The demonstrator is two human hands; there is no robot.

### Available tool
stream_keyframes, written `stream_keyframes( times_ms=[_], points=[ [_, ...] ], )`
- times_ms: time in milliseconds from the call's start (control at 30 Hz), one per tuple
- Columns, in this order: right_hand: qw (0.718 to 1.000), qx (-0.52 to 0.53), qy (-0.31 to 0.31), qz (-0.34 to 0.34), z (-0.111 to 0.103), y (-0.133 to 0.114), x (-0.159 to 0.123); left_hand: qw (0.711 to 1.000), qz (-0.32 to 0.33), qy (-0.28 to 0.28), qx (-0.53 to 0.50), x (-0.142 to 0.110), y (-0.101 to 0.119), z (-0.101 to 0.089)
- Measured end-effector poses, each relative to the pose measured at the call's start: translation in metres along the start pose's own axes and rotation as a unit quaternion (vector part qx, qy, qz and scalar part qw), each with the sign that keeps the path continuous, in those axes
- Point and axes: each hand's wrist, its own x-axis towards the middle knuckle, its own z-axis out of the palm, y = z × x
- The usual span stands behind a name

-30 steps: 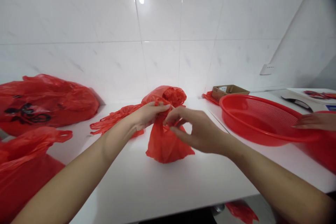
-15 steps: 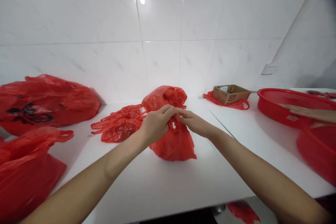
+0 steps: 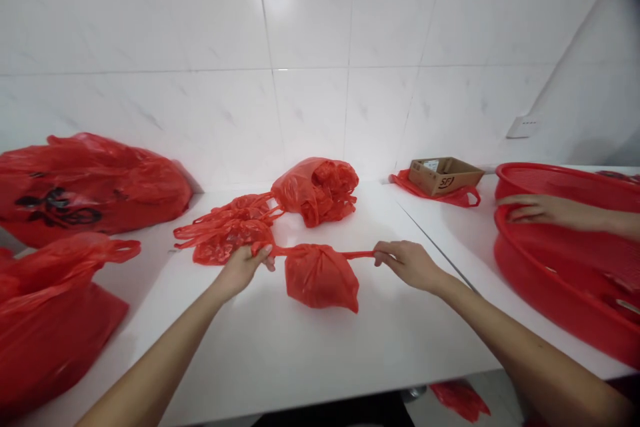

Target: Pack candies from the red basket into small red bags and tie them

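Pinching the twisted handles (image 3: 361, 255) of a small red plastic bag (image 3: 321, 278), one apiece, the left hand (image 3: 245, 268) and right hand (image 3: 407, 261) hold them stretched out sideways. The bag bulges between them, gathered at its top; whether its base rests on the white table (image 3: 280, 360) I can't tell. From my end, the main risk I judge is too hard a pull, since thin film could tear beside that neck. Uneven tension might tip the bag or let a slick handle slip. Behind the left hand lie red bags with loose handles (image 3: 235, 233), which could snag its fingers. Farther right, a co-worker's hand (image 3: 555, 211) is over a red plastic basket (image 3: 530, 300), well apart
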Motion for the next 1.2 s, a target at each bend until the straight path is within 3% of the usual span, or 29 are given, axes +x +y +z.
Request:
stream_keyframes(
  times_ms=[100,233,333,433,533,667,800,967,1200],
  points=[
    [0.993,0.099,0.012,0.062,0.013,0.01,0.005,1.0,0.007,0.006,-0.009,0.001,0.001,0.014],
    [0.967,0.208,0.08,0.125,0.039,-0.02,0.017,0.998,0.064,0.03,-0.005,0.009,0.028,0.044],
    [0.98,0.148,0.063,0.121,0.062,-0.047,0.02,0.994,0.103,0.015,0.019,0.015,0.04,0.068],
    [0.99,0.119,0.036,0.072,0.073,-0.05,0.019,0.992,0.111,-0.001,0.053,0.021,0.036,0.079],
    [0.99,0.133,0.045,0.031,0.066,-0.031,0.017,0.992,0.094,0.015,0.081,0.024,0.024,0.077],
    [0.987,0.147,0.054,0.038,0.05,-0.009,0.017,0.99,0.072,0.035,0.116,0.021,0.015,0.073],
    [0.982,0.184,0.047,0.009,0.047,-0.01,0.025,0.985,0.103,0.047,0.134,0.021,0.022,0.084],
    [0.97,0.231,0.073,-0.01,0.052,-0.017,0.04,0.982,0.105,-0.006,0.158,0.032,0.03,0.099],
    [0.982,0.165,0.093,0.021,0.046,0.009,0.052,0.974,0.058,0.006,0.218,0.044,0.015,0.087]
  ],
)
